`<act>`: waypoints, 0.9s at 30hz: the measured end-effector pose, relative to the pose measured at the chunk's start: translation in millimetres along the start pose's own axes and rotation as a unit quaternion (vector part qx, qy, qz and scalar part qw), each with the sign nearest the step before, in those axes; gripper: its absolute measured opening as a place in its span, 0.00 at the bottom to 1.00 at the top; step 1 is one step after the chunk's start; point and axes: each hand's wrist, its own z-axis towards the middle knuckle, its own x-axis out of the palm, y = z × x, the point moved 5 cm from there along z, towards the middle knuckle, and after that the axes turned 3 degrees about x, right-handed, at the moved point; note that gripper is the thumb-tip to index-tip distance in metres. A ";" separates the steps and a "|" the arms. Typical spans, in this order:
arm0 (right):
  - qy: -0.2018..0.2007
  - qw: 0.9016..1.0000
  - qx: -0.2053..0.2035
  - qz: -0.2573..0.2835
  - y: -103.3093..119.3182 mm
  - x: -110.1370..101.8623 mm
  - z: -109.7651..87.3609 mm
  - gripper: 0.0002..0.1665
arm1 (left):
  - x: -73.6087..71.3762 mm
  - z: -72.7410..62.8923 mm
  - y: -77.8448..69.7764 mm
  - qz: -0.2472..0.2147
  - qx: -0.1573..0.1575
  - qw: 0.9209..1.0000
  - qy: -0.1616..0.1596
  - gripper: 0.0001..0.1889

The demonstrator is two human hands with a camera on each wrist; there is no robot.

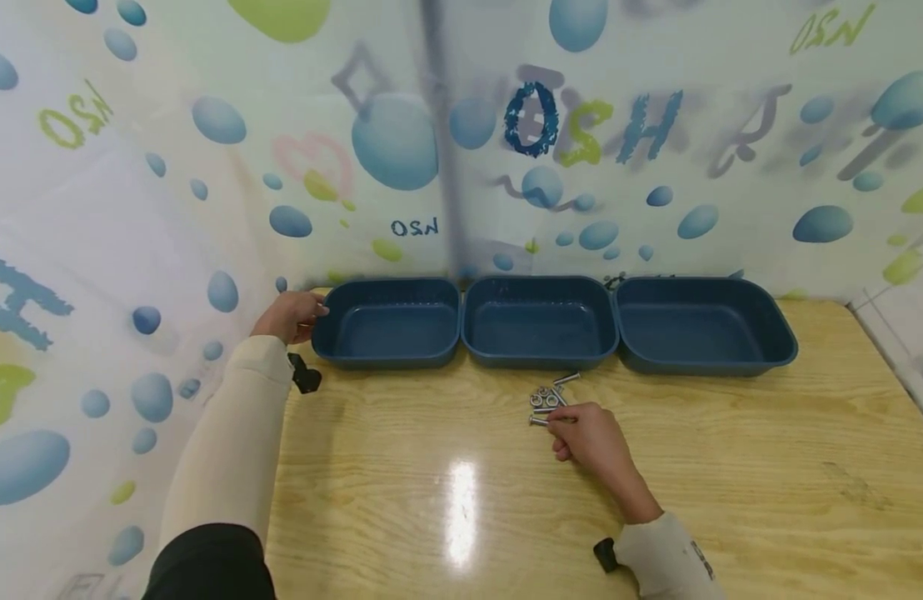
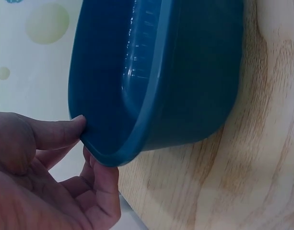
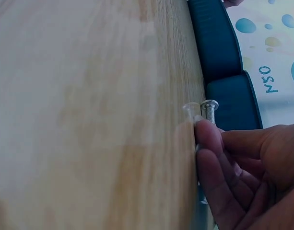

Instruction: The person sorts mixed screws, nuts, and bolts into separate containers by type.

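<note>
My left hand (image 1: 291, 317) is at the left end of the leftmost blue plastic bin (image 1: 386, 363). In the left wrist view, thumb and fingers pinch that bin's rim (image 2: 108, 160) at a rounded corner. Over the wooden table, my right hand (image 1: 592, 437) pinches a silver bolt (image 1: 538, 421), whose head sticks out past the fingertips to the left. The right wrist view shows the bolt (image 3: 210, 111) with its round head and threaded shank, the rest hidden by the fingers. Just beyond that hand lie several loose bolts (image 1: 567, 378) and nuts (image 1: 536, 401).
A middle bin (image 1: 540, 363) and a right bin (image 1: 705, 368) continue the row along the table's back edge. Behind them hangs a patterned curtain (image 1: 476, 208), which also covers the left side. The wooden table (image 1: 401, 467) reflects a bright light near its front.
</note>
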 end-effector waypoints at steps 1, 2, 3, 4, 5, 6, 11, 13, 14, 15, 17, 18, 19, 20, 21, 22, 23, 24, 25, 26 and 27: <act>0.003 1.000 0.004 0.004 -0.4 -0.3 0.2 0.09 | 0.2 0.2 0.3 -0.001 -0.001 1.000 -0.001 0.28; 0.006 1.000 0.009 0.008 -1.3 -0.4 0.4 0.09 | 0.6 0.2 0.4 -0.003 0.000 1.000 0.001 0.28; 0.010 1.000 0.014 0.013 -2.2 -0.5 0.7 0.09 | 0.9 0.4 0.7 -0.004 0.000 1.000 0.001 0.28; 0.013 1.000 0.018 0.017 -3.1 -0.7 1.0 0.09 | 1.1 0.5 0.8 -0.005 0.002 1.000 0.002 0.28; 0.015 0.999 0.023 0.021 -3.7 -0.9 1.3 0.09 | 1.3 0.6 0.9 -0.005 0.003 1.000 0.002 0.28; 0.017 0.999 0.024 0.022 -4.1 -1.2 1.4 0.10 | 1.5 0.7 1.0 -0.006 0.004 1.000 0.003 0.28; 0.027 0.998 0.029 0.040 -4.1 -2.6 2.1 0.11 | 1.1 -0.3 0.0 0.002 0.014 1.000 0.006 0.28; 0.037 0.997 0.030 0.054 -3.7 -1.9 2.2 0.12 | 0.0 -0.1 0.3 0.002 0.011 1.000 0.007 0.28; 0.045 0.997 0.030 0.063 -3.5 -1.1 2.1 0.12 | -1.1 -0.2 0.8 0.001 0.009 1.000 0.004 0.27; 0.050 0.995 0.035 0.075 -3.6 -0.5 2.0 0.13 | -1.4 -0.1 0.8 -0.002 0.008 1.000 0.004 0.27; 0.061 0.993 0.039 0.095 -4.0 0.3 1.3 0.14 | -1.6 1.1 0.4 -0.004 0.011 1.000 0.006 0.27; 0.066 0.991 0.042 0.106 -4.3 0.6 1.1 0.15 | -1.0 1.5 0.0 -0.005 0.012 1.000 0.008 0.27; 0.071 0.990 0.044 0.118 -4.4 0.7 0.5 0.16 | -0.5 1.8 -0.2 -0.008 0.014 1.000 0.011 0.27; 0.075 0.988 0.046 0.128 -4.4 0.8 0.4 0.16 | 0.1 2.1 -0.1 -0.015 0.014 1.000 0.016 0.27; 0.079 0.986 0.047 0.137 -4.3 1.0 0.3 0.17 | 0.8 2.5 0.2 -0.020 0.014 0.999 0.024 0.27; 0.084 0.985 0.047 0.145 -4.1 1.1 0.3 0.18 | 0.8 2.8 0.9 -0.028 0.012 0.999 0.030 0.28; 0.089 0.983 0.047 0.152 -3.9 1.2 0.5 0.19 | 1.0 2.8 1.7 -0.038 0.009 0.999 0.036 0.28; 0.092 0.981 0.049 0.161 -3.8 1.6 0.7 0.19 | 1.0 3.0 3.0 -0.050 0.004 0.998 0.042 0.28; 0.095 0.980 0.051 0.167 -3.5 1.9 0.6 0.19 | 0.5 3.1 4.5 -0.062 -0.002 0.997 0.046 0.28; 0.098 0.979 0.053 0.171 -3.2 2.4 0.9 0.19 | -0.3 3.3 6.1 -0.076 -0.007 0.996 0.050 0.26; 0.102 0.978 0.054 0.174 -2.9 3.0 1.0 0.19 | -1.2 3.8 7.9 -0.087 -0.012 0.995 0.051 0.24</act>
